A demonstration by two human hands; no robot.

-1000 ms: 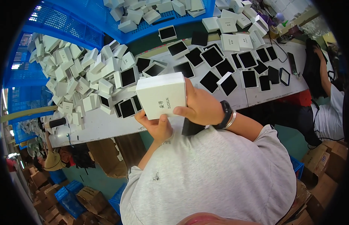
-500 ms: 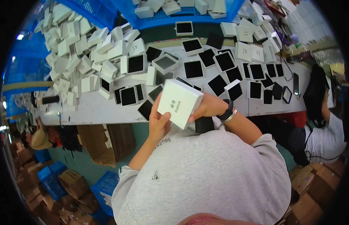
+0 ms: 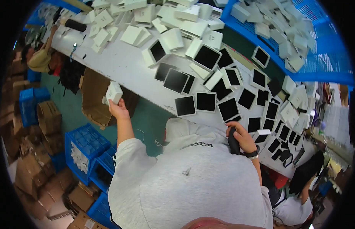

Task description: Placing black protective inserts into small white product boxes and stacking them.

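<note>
My left hand (image 3: pixel 119 110) is stretched out to the left, its fingers closed on a small white box (image 3: pixel 114 92). That box is above the opening of a brown cardboard carton (image 3: pixel 95 100) below the table's front edge. Close to my body on the right, my right hand (image 3: pixel 243 138) has its fingers curled round the top of a dark, rounded, upright object (image 3: pixel 233 142), whose kind I cannot make out. Nearest to that hand on the table are open white boxes with black inserts, one of them a tray-like box (image 3: pixel 228 109).
White boxes (image 3: pixel 181 17) are heaped along the back of the table (image 3: pixel 120 72). A blue crate (image 3: pixel 246 28) of boxes stands at the far right. Blue crates (image 3: pixel 87 143) and cartons (image 3: pixel 47 112) sit on the floor at left. Other people work at both ends.
The white box has gone from between both hands to the far left in my left hand. My right hand has let go of it and moved onto the dark object. The view has turned left.
</note>
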